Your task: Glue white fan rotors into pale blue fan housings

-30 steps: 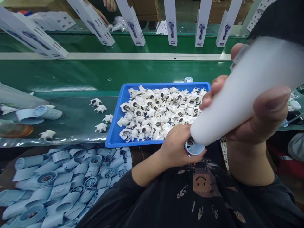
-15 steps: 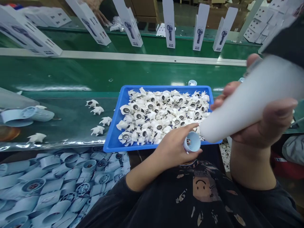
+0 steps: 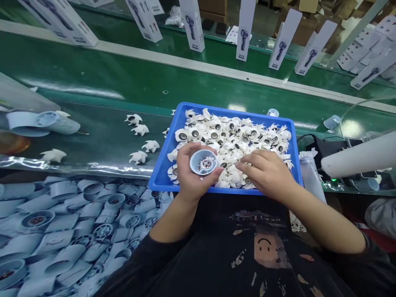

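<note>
**Held:** a left hand (image 3: 193, 171) is clenching a pale blue round plastic housing cup (image 3: 202, 162), its fingers wrapping the wall from below and its open mouth facing upward. This hold is keeping the dark hub inside the cup in plain view and the rim unobstructed. The cup is hovering just above the near edge of the tray.

**Touching:** a right hand (image 3: 266, 173) is reaching into the pile with its fingers spread and lightly curled. Whether those fingers are pinching a piece, I cannot tell.

**Container:** a bright blue rectangular plastic tray (image 3: 235, 108) is holding a heaped pile of white plastic impellers (image 3: 235, 140) with curved blades and grey centres.

**Surface:** a green conveyor belt (image 3: 93, 70) is carrying the tray, with several loose white impellers (image 3: 140, 130) lying beside its left wall. Below the belt at left, a heap of pale blue plastic housings (image 3: 74, 255) is sitting in a jumble.

**Room:** a row of upright white product boxes (image 3: 245, 29), printed with a dark handheld dryer, is standing along the far side of the belt. At right, a long white cylindrical tube (image 3: 359, 154) is extending over a black power adapter (image 3: 328, 148). Cardboard cartons (image 3: 306, 6) are stacking up in the distance.
</note>
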The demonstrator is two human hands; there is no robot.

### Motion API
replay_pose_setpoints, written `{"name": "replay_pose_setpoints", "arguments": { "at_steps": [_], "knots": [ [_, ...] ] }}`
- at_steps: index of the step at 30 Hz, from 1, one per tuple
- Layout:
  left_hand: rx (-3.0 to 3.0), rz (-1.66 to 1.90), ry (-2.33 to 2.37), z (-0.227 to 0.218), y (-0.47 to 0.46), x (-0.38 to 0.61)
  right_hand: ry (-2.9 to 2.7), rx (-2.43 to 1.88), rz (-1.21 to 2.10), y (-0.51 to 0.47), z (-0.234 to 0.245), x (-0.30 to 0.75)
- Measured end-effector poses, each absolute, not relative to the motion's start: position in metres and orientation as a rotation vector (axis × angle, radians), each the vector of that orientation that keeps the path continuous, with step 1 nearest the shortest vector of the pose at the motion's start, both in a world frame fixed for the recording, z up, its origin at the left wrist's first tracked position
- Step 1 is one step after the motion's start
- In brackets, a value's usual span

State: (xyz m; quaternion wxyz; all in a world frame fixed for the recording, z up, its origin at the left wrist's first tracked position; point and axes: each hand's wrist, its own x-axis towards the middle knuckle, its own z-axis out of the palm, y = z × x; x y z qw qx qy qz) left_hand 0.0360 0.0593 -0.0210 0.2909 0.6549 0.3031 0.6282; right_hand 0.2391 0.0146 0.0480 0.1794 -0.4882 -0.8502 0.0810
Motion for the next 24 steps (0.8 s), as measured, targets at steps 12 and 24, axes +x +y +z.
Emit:
{"name": "replay_pose_setpoints", "arguments": {
  "at_steps": [12, 24],
  "knots": [
    [1.392, 1.646, 0.841, -0.027, 0.056, 0.03, -2.986, -1.566, 0.053, 0.075, 0.026, 0.21],
    [1.733, 1.567, 0.884, -0.02, 0.048, 0.02, -1.909, -1.593, 0.944, 0.043, 0.043, 0.229]
  ]
}}
